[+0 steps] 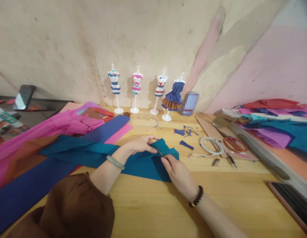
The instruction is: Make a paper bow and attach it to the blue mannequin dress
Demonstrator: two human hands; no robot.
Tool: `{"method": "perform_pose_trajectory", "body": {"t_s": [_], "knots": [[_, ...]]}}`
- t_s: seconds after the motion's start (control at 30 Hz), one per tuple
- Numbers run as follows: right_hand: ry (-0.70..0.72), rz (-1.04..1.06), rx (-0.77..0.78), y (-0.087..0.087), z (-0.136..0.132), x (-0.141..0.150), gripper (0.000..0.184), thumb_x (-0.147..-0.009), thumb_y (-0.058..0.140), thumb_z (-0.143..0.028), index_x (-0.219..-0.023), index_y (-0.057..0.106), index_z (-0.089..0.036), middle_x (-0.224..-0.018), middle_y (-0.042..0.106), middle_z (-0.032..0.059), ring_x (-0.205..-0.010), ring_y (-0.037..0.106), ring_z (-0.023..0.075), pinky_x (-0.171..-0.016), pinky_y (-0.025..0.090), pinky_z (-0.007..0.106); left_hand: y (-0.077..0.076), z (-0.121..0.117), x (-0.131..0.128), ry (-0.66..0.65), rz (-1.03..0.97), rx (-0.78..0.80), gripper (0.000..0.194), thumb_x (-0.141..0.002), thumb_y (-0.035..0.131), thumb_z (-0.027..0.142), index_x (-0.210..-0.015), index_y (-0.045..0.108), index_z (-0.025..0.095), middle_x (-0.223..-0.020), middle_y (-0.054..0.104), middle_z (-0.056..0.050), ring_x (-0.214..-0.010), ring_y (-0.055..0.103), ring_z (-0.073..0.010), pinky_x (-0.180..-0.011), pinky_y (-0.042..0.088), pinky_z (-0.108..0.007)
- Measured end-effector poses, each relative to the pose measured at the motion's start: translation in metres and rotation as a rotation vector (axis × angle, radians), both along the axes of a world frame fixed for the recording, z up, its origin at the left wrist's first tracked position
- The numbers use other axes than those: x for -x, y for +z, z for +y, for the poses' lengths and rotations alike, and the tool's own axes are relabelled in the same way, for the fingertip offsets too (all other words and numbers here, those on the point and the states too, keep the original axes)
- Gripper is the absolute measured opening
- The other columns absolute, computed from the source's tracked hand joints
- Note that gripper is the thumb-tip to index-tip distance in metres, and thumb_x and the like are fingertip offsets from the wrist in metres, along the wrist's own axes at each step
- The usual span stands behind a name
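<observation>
A long strip of teal fabric (145, 165) stretches across the table in front of me, its right end bunched up and raised. My left hand (142, 144) is closed on the upper edge of this end, thumb and fingers pinching the cloth. Just to the right, my right hand (174, 167) pinches a thin, shiny needle (159, 152) against the fabric, pointing up toward my left thumb. Part of the needle is hidden by my fingers.
Four small dress forms stand by the wall, one wearing a blue and brown dress (175, 94). Coloured fabrics (69, 122) lie left. Right are a coiled white tape (211, 146), orange-handled scissors (235, 144), fabric scraps (189, 131) and a phone (290, 201).
</observation>
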State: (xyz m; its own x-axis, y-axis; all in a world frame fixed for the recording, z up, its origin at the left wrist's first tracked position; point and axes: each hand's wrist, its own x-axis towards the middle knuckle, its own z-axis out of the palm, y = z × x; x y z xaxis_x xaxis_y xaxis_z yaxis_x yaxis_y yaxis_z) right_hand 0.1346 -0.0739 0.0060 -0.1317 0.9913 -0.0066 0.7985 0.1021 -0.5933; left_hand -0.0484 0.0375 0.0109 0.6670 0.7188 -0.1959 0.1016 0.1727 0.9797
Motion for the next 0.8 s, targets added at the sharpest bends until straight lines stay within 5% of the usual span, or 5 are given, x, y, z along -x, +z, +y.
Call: {"method": "perform_pose_trajectory", "body": {"t_s": [0.53, 0.8], "knots": [[-0.003, 0.015, 0.021, -0.0014, 0.0001, -0.0003, 0.037, -0.099, 0.031, -0.044, -0.097, 0.059, -0.021, -0.08, 0.07, 0.0067, -0.073, 0.065, 0.0225, -0.066, 0.042, 0.029, 0.003, -0.0014, -0.0012, -0.005, 0.0, 0.043, 0.056, -0.062, 0.078, 0.008, -0.115, 0.062, 0.016, -0.093, 0.072, -0.004, -0.086, 0.066, -0.0164, -0.088, 0.048, -0.033], [-0.002, 0.01, 0.006, -0.001, 0.0021, 0.0007, 0.036, -0.098, 0.031, -0.044, -0.095, 0.058, -0.02, -0.082, 0.071, 0.0073, -0.075, 0.066, 0.0233, -0.066, 0.042, 0.03, 0.0045, -0.0018, -0.0013, -0.015, 0.143, -0.081, 0.063, -0.061, 0.068, 0.004, -0.122, 0.061, 0.018, -0.068, 0.062, 0.004, -0.074, 0.062, -0.0149, -0.069, 0.046, -0.025]]}}
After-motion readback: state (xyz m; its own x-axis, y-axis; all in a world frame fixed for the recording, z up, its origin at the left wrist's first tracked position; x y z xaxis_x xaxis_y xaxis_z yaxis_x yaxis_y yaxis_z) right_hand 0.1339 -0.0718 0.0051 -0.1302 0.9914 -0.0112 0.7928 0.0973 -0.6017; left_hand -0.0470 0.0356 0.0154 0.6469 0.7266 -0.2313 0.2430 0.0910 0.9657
